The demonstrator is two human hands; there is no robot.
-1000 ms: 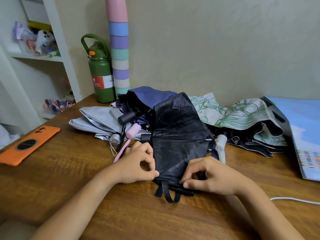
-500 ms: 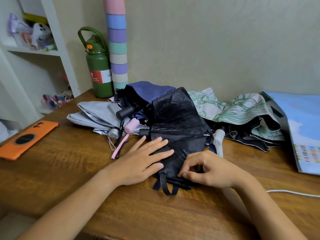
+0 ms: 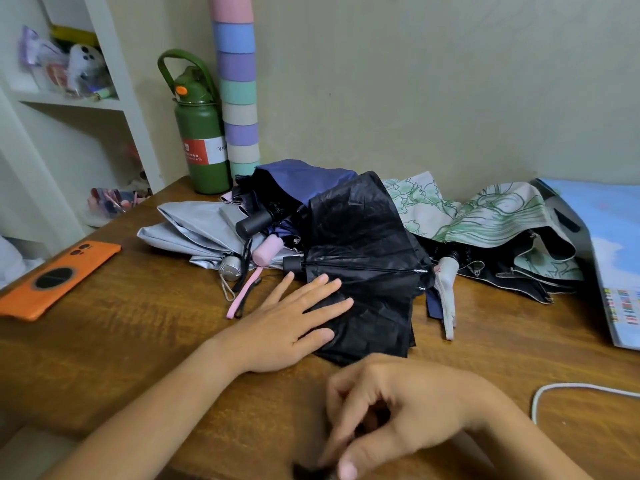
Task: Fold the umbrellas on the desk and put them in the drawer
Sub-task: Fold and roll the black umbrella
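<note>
A black umbrella [image 3: 363,258] lies half collapsed on the wooden desk [image 3: 131,327], its fabric spread loosely. My left hand [image 3: 287,323] rests flat on its near left edge with straight fingers. My right hand [image 3: 391,417] is nearer me at the desk's front edge, blurred, its fingers curled and pinching the umbrella's dark strap [image 3: 311,471]. Behind the black umbrella lie a navy umbrella [image 3: 304,178], a grey umbrella [image 3: 194,226] with a pink handle [image 3: 266,249] beside it, and a white umbrella with green print [image 3: 478,216]. No drawer is in view.
An orange phone [image 3: 59,277] lies at the desk's left edge. A green bottle [image 3: 202,140] and a pastel striped tube [image 3: 239,88] stand against the wall. White shelves [image 3: 69,102] rise on the left. A blue booklet [image 3: 616,258] and a white cable [image 3: 568,388] lie at right.
My right hand has pulled back from the black umbrella toward me, drawing the strap with it. My left hand opened from a pinch and now lies flat on the fabric.
</note>
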